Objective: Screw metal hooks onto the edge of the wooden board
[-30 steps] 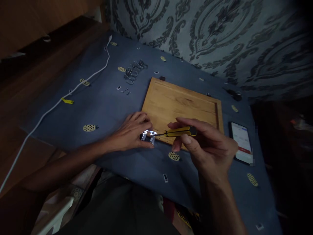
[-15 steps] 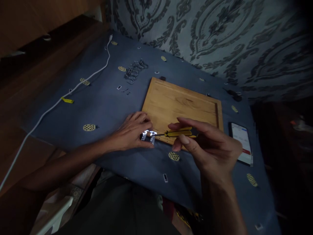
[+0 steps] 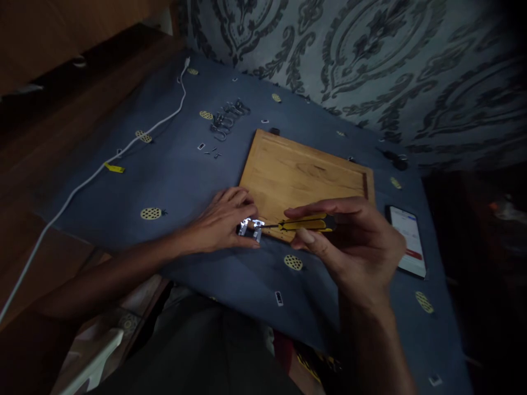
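Along the near left corner of a wooden board [image 3: 300, 170] with a raised rim sits a small shiny metal fitting [image 3: 257, 225] with two arms, possibly a hinge. My left hand [image 3: 226, 219] grips the fitting at that corner, thumb in front and fingers over the board's edge. A screwdriver [image 3: 308, 223] with a yellow and black handle lies nearly level in my right hand [image 3: 354, 247], between thumb and fingers. Its tip points left and meets the fitting. Glare on the metal hides whether a screw is under the tip.
Several metal hooks or clamps [image 3: 226, 119] lie at the back left, with a few small screws [image 3: 214, 153] nearer. A white cable [image 3: 132, 142] crosses the left side past a yellow tag [image 3: 114, 168]. A phone [image 3: 407, 238] lies at the right, dark keys [image 3: 397, 160] behind it.
My right hand's fingers have closed in around the screwdriver handle, which has turned a little. The tip stays at the fitting. My left hand and the board keep their places.
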Tool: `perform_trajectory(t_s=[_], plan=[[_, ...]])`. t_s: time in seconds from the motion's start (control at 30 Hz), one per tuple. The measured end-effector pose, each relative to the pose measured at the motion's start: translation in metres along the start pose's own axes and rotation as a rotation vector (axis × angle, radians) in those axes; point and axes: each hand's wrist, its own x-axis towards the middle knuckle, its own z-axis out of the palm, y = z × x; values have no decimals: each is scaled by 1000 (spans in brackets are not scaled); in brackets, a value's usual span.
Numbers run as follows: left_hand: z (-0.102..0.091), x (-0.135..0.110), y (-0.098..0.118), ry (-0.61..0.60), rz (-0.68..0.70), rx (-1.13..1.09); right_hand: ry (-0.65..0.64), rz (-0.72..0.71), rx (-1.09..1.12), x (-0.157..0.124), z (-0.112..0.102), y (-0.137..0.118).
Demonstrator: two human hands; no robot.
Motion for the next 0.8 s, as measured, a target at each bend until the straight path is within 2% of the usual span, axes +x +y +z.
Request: perform_trajectory(t_s=[0.17, 0.33, 0.43, 0.67, 0.8], plan=[[-1, 0, 0, 5, 8, 3, -81, 65, -22, 1, -3, -5], [-1, 0, -2, -5, -4, -18, -29, 16, -15, 4, 3, 0], [-2, 1, -3, -16, -3, -19, -27, 43, 18, 6, 5, 3], [-5, 3, -3, -30, -16, -5, -178, 32, 54, 9, 3, 2], [-6, 3, -4, -33, -21, 23, -122, 71, 122, 11, 6, 9]])
